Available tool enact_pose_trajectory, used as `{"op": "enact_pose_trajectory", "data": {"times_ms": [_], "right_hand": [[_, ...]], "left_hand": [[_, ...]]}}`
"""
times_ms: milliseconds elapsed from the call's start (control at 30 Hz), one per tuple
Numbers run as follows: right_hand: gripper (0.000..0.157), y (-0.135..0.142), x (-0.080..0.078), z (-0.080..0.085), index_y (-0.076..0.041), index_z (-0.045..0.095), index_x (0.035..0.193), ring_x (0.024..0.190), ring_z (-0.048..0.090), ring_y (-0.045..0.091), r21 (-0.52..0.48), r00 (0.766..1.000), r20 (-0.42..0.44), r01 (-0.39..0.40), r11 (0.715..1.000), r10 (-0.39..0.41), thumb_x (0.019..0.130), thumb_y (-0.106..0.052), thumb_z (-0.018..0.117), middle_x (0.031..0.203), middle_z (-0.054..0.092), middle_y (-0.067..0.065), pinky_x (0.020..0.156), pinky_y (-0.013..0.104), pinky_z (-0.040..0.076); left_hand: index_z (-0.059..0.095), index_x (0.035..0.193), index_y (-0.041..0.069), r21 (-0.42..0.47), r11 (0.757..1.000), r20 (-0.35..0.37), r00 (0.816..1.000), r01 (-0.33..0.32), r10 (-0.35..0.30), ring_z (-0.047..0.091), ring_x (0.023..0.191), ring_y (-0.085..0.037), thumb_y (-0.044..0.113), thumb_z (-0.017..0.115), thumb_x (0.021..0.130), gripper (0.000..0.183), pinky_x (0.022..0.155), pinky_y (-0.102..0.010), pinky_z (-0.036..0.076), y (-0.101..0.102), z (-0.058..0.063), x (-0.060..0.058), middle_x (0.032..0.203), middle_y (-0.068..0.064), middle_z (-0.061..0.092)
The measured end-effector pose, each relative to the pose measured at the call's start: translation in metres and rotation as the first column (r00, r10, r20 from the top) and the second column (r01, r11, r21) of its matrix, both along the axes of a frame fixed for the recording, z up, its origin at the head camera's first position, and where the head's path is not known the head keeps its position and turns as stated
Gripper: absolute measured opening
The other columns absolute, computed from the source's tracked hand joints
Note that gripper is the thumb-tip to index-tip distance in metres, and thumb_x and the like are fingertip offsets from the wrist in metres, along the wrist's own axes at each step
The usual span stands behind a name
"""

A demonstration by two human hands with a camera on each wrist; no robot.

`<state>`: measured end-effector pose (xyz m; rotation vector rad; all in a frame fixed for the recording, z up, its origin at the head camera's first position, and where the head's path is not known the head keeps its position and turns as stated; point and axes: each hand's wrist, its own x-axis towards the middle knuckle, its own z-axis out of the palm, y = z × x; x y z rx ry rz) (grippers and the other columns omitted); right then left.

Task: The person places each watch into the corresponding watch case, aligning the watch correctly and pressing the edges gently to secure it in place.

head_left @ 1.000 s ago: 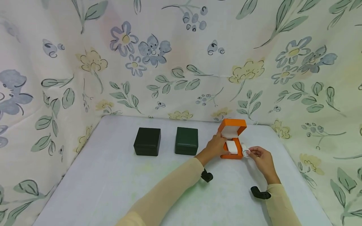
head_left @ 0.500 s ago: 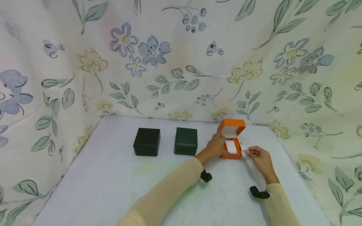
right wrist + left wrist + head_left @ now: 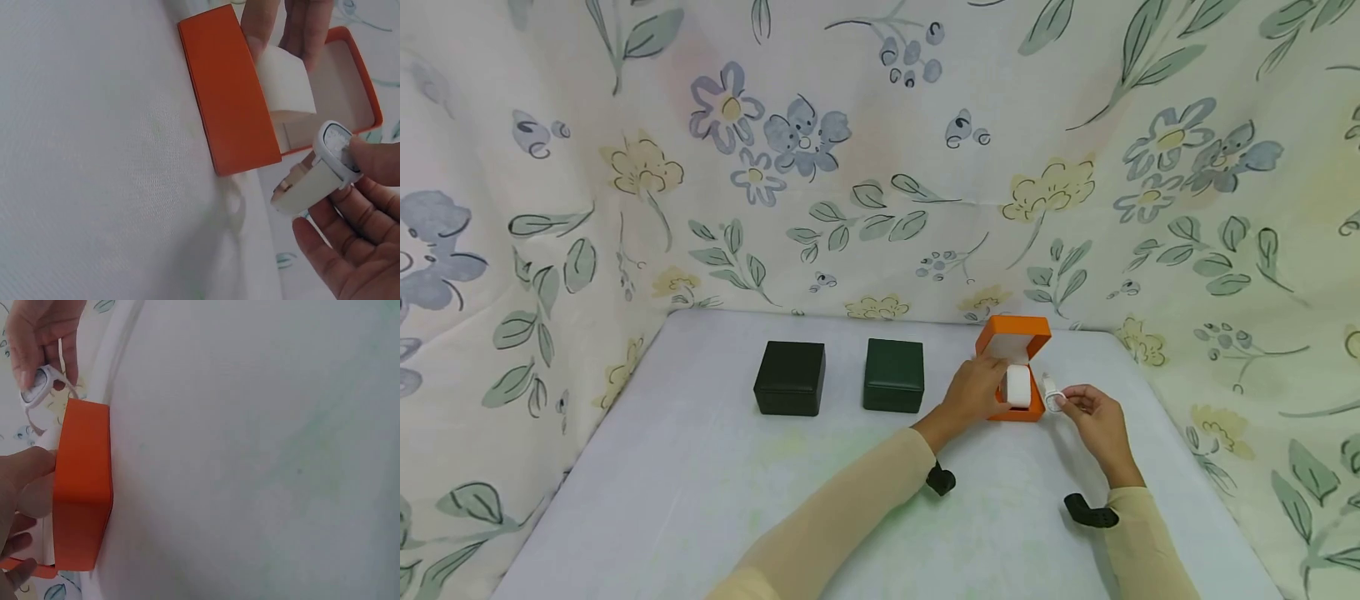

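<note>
An orange watch box (image 3: 1033, 410) stands with its lid up at the right of the table. My left hand (image 3: 972, 390) pinches the white watch cushion (image 3: 1018, 386) between thumb and fingers. That cushion (image 3: 287, 81) sticks up out of the box in the right wrist view. Just right of the box, my right hand (image 3: 1101, 423) holds a white wristwatch (image 3: 1053, 401) by its case, the thumb on the dial. Its white strap (image 3: 306, 187) curves in a loop below the case, beside the box.
A black box (image 3: 790, 377) and a dark green box (image 3: 893, 375), both closed, stand in a row left of the orange one. The white-covered table (image 3: 685, 500) ends at a floral curtain (image 3: 880, 167) behind and at the sides.
The left hand has closed on the cushion and raised it partly from the box, tilting it. The right hand with the wristwatch has barely shifted.
</note>
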<state>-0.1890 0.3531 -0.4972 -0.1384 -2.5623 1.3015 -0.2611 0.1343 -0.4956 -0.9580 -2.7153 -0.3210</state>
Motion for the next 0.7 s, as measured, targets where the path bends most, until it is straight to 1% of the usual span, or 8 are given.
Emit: {"op": "enact_pose_trajectory", "data": {"times_ms": [100,167,233,367,467,567,700], "right_hand": [[0.025,-0.003,0.001,0.002,0.005,0.068,0.105,0.077,0.064,0.005,-0.005,0.999,-0.027,0.019,1.000,-0.019,0.098,-0.020,0.070,0.089,0.071,0.010,0.064,0.015,0.049],[0.025,-0.005,0.002,0.004,0.004,0.069,0.104,0.076,0.062,0.001,-0.005,0.999,-0.041,0.034,0.999,-0.035,0.098,-0.019,0.071,0.088,0.071,0.009,0.064,0.014,0.049],[0.024,-0.007,0.003,0.006,0.005,0.069,0.104,0.076,0.063,0.002,-0.010,0.997,-0.056,0.046,0.999,-0.047,0.097,-0.019,0.072,0.088,0.071,0.010,0.064,0.013,0.050],[0.025,-0.010,0.005,0.008,0.006,0.068,0.104,0.077,0.064,0.001,-0.037,0.995,-0.077,0.055,0.998,-0.058,0.097,-0.018,0.072,0.089,0.072,0.011,0.066,0.011,0.051],[0.025,-0.012,0.006,0.010,0.007,0.068,0.104,0.076,0.063,-0.002,-0.052,0.995,-0.085,0.056,0.997,-0.060,0.096,-0.017,0.073,0.088,0.071,0.008,0.067,0.010,0.051],[0.024,-0.014,0.008,0.012,0.007,0.068,0.104,0.076,0.062,-0.004,-0.060,0.994,-0.090,0.058,0.997,-0.063,0.096,-0.015,0.073,0.087,0.070,0.003,0.068,0.009,0.051],[0.023,-0.018,0.010,0.016,0.007,0.068,0.103,0.077,0.062,-0.004,-0.079,0.993,-0.095,0.060,0.995,-0.067,0.095,-0.013,0.074,0.087,0.071,-0.001,0.069,0.009,0.052]], "left_hand": [[0.058,0.143,0.013,0.080,0.996,-0.001,1.000,0.030,-0.031,0.056,0.125,-0.011,0.047,0.083,0.083,0.073,0.105,-0.023,0.047,-0.001,-0.003,0.003,0.138,0.003,0.061],[0.058,0.143,0.014,0.141,0.989,0.005,0.999,0.051,-0.053,0.057,0.124,-0.012,0.042,0.084,0.084,0.071,0.104,-0.022,0.048,-0.002,-0.006,0.005,0.139,0.002,0.059],[0.057,0.144,0.014,0.200,0.977,0.006,0.997,0.078,-0.081,0.059,0.120,-0.013,0.038,0.085,0.084,0.071,0.101,-0.020,0.049,-0.004,-0.009,0.007,0.141,0.000,0.057],[0.054,0.147,0.014,0.283,0.951,0.009,0.991,0.126,-0.134,0.064,0.107,-0.012,0.031,0.085,0.085,0.071,0.092,-0.015,0.052,-0.007,-0.012,0.010,0.143,-0.002,0.054],[0.053,0.148,0.013,0.343,0.927,0.019,0.986,0.149,-0.165,0.066,0.103,-0.012,0.027,0.084,0.086,0.070,0.093,-0.012,0.050,-0.009,-0.014,0.012,0.142,-0.004,0.053],[0.052,0.148,0.012,0.407,0.898,0.025,0.980,0.170,-0.197,0.067,0.109,-0.013,0.024,0.083,0.087,0.069,0.099,-0.012,0.046,-0.009,-0.015,0.013,0.143,-0.005,0.051],[0.051,0.149,0.011,0.479,0.859,0.051,0.971,0.181,-0.233,0.060,0.123,-0.014,0.023,0.083,0.087,0.071,0.104,-0.013,0.041,-0.010,-0.014,0.017,0.145,-0.004,0.048]]}}
